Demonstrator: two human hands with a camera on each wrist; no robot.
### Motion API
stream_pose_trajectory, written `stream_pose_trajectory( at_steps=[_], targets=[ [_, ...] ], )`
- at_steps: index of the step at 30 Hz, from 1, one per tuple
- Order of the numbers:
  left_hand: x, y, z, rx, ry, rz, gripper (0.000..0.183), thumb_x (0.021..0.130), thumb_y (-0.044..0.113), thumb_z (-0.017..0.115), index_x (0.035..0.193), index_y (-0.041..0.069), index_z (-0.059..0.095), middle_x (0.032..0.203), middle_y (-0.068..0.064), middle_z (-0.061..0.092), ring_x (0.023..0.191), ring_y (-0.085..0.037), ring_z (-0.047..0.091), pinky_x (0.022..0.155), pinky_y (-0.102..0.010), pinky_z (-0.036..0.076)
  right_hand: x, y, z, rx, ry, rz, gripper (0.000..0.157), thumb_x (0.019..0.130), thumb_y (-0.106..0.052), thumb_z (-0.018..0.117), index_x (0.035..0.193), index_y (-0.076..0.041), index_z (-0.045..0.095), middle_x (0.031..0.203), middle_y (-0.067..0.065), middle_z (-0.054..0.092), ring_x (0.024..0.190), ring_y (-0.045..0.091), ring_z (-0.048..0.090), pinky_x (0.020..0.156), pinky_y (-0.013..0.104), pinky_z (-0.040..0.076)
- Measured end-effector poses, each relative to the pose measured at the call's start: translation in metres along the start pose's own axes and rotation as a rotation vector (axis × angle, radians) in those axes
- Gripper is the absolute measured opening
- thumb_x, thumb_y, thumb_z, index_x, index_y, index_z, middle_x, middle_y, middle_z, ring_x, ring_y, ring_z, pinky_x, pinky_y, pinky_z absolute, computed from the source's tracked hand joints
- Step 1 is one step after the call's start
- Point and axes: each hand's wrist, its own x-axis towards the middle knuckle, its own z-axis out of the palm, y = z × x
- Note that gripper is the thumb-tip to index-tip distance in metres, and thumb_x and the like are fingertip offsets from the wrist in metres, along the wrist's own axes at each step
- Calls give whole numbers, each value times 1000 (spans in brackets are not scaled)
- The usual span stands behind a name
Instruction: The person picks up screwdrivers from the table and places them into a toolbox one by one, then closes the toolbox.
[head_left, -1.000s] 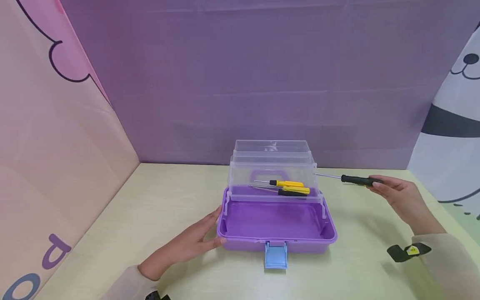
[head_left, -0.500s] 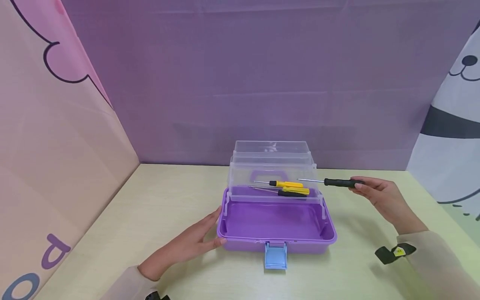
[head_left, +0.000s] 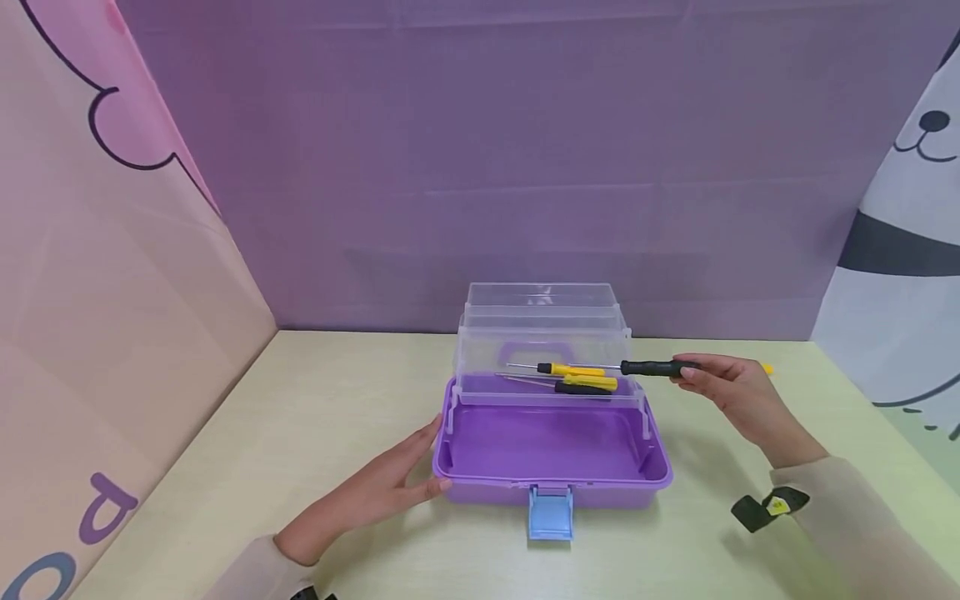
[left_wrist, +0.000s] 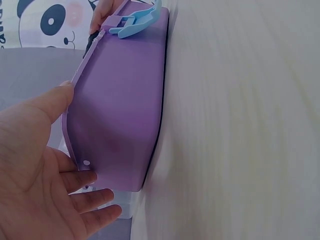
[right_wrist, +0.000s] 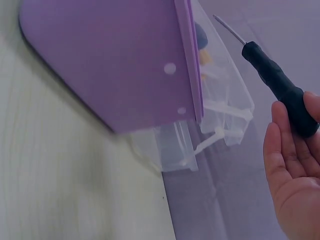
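In the head view my right hand (head_left: 731,400) pinches the handle end of a black screwdriver (head_left: 651,368), its metal shaft pointing left over the toolbox's raised tray. The right wrist view shows the screwdriver (right_wrist: 277,80) between thumb and fingers. A purple toolbox (head_left: 551,495) stands with its clear lid raised and its lower bin empty. My left hand (head_left: 378,483) rests at its left front corner, thumb at the front rim, straight fingers along the side. On the clear tray (head_left: 480,393) lie a yellow screwdriver (head_left: 573,369) and others with yellow and black handles.
A blue latch (head_left: 551,514) hangs down at the toolbox's front. Part of a yellow object (head_left: 767,367) shows behind my right hand. A purple curtain (head_left: 525,150) rises behind the pale table (head_left: 337,375), with printed panels on both sides.
My right hand has moved left with the black screwdriver, bringing its shaft over the tray. A yellow end has come into view behind that hand. My left hand and the toolbox have stayed put.
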Motion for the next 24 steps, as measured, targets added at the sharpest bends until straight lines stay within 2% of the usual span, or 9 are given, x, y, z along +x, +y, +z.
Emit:
stream_pose_trajectory(
  at_steps=[6,11,18,24],
  targets=[
    [-2,1,0,1,7,2,82,92,42,58,153,17,8,156,-4,13,140,-31,21,109,-53,27,4,-4,13,-187,26,41,24,93,-9,59,106,-26,72,92,-13,71,88,3,67,82,12,48],
    [-3,2,-1,7,12,1,82,92,43,57,153,17,8,156,-4,14,140,-30,22,109,-53,27,7,-6,23,-308,47,53,22,92,-15,62,112,-17,70,90,-14,71,88,3,67,81,15,49],
    [-4,1,-1,6,18,-6,82,92,44,57,153,18,9,156,-4,15,140,-30,22,108,-54,28,10,-6,35,-322,36,15,27,89,-13,65,115,-4,67,88,-15,71,86,5,67,81,18,49],
    [-4,1,-1,3,20,-1,82,92,43,58,153,18,9,156,-4,14,140,-31,22,108,-54,27,13,-4,41,-336,25,36,35,89,-16,67,118,4,63,88,-13,72,86,8,68,82,19,50]
  ],
)
